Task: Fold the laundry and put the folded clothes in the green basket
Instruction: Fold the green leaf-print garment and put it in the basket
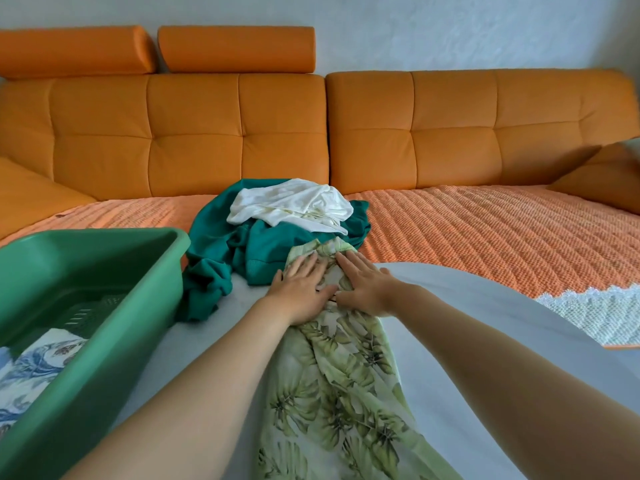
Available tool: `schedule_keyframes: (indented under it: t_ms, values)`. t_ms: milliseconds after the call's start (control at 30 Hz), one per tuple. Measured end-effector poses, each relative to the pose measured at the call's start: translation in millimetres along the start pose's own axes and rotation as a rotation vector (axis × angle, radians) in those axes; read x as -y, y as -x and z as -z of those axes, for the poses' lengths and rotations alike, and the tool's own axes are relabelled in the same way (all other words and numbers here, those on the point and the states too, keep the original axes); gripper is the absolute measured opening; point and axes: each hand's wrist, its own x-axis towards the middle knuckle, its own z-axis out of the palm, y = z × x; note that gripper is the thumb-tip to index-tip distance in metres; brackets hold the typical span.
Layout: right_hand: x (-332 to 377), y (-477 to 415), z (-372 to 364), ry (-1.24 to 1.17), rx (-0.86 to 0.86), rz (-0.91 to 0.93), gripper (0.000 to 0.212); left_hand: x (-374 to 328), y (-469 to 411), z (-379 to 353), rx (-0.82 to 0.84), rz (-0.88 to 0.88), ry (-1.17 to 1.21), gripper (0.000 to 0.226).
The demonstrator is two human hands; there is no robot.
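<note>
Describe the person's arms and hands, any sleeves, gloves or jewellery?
The left arm and right arm are bare in view, no sleeves or cuffs. The left hand and right hand wear no gloves; no watch, bracelet or ring that I can make out.

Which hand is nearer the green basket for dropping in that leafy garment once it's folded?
Probably the left hand: the green basket sits on its side, while the right hand lies farther away.

My one camera rides on my head, facing forward and down, close over my left hand (300, 293) and right hand (367, 289). Its wide angle reaches the orange sofa back (194, 133) ahead and the green basket (104, 238) at lower left.
</note>
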Motion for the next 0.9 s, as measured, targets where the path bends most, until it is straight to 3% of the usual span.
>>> schedule_keyframes:
  t_ms: [167, 267, 333, 400, 467, 533, 600, 667, 800, 900]
  values:
    - [3, -23, -3, 0.103, 0.018, -0.040, 0.087, 12, -6, 3, 0.041, 0.058, 0.017, 0.080]
    - [4, -31, -8, 0.107, 0.010, -0.061, 0.080, 19, -10, 9, 0.075, 0.143, -0.012, 0.074]
    - [5, -32, -10, 0.106, -0.002, -0.068, 0.079, 18, -13, 14, 0.022, 0.205, -0.101, 0.073]
    - [6, -33, -11, 0.115, -0.015, -0.070, 0.080, 9, -14, 17, -0.137, 0.155, -0.181, 0.069]
    - [6, -33, -12, 0.116, -0.024, -0.072, 0.080, 4, -12, 14, -0.241, -0.017, -0.135, 0.062]
    - [8, -31, -12, 0.103, -0.030, -0.077, 0.080, 9, -8, 7, -0.129, -0.080, -0.060, 0.060]
    - [11, -27, -12, 0.106, -0.027, -0.086, 0.081, 20, -1, 1, 0.002, -0.001, -0.003, 0.063]
    - [15, -20, -10, 0.113, -0.009, -0.094, 0.079, 25, 5, 1, 0.030, 0.058, -0.016, 0.065]
    - [23, 13, -3, 0.113, -0.046, -0.023, 0.072, 16, 21, 8, -0.026, 0.107, -0.098, 0.065]
    - [28, 49, 3, 0.085, -0.063, 0.013, 0.067, -2, 47, 12, -0.204, 0.002, -0.039, 0.054]
